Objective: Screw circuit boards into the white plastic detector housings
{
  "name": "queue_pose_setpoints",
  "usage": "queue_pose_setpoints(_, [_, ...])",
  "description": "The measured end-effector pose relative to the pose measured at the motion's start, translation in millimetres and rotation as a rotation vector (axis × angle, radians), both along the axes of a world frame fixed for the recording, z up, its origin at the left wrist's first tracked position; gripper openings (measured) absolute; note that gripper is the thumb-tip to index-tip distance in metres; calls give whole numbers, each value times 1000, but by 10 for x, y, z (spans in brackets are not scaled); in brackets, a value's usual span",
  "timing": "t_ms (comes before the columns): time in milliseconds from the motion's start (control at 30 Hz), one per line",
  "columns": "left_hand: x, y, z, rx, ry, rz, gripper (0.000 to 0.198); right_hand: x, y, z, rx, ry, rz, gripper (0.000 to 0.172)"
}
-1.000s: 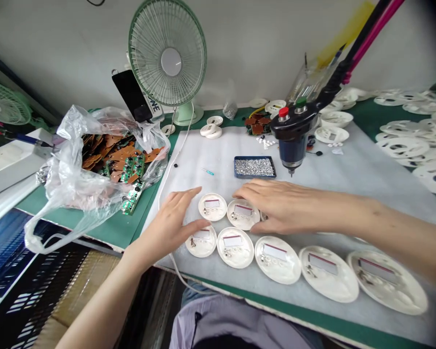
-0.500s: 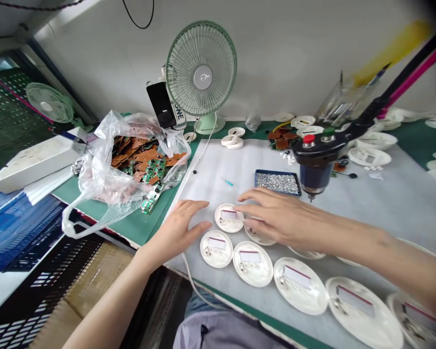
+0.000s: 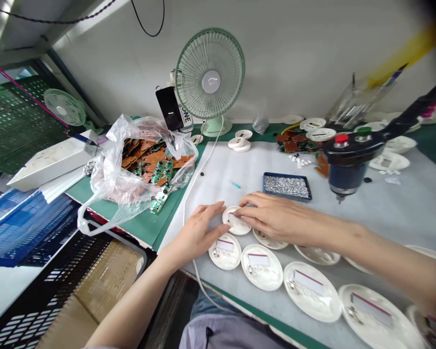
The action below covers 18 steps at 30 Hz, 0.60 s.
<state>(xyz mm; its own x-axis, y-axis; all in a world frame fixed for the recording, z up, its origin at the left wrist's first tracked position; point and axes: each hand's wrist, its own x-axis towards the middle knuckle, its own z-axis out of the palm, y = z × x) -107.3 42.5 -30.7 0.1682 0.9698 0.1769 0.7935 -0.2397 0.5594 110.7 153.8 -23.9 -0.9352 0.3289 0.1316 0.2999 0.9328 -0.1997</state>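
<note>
A small round white plastic casing (image 3: 237, 230) lies between my hands. My left hand (image 3: 198, 235) is at its left rim, thumb and fingers apart; whether it touches the rim I cannot tell. My right hand (image 3: 276, 215) reaches over the casing from the right, its fingertips bent together on the inner face; what they pinch is hidden. Below stands a row of like casings (image 3: 263, 276), each with a white rectangular piece with a purple edge and small metal parts. Another casing (image 3: 271, 241) lies partly under my right hand.
A blue tray (image 3: 310, 194) of small metal pieces lies beyond my right hand. An electric screwdriver (image 3: 350, 169) hangs at right. A small blue screwdriver (image 3: 235, 184) lies on the mat. At left sits a plastic bag (image 3: 107, 169) of circuit boards; a fan (image 3: 210, 80) stands behind.
Both hands have closed in on the small casing. My right fingertips have moved onto its inner face, and its purple-edged piece no longer shows plainly. The view has shifted slightly.
</note>
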Motion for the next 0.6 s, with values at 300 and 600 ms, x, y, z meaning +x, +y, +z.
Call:
queue_pose_setpoints(300, [-1028,-178,-6,176,121,689,44,451,-85,48,17,113,-201,58])
queue_pose_setpoints(600, [-1346,-186,38,56,-171,721,71,1076,-279,2,177,213,-214,33])
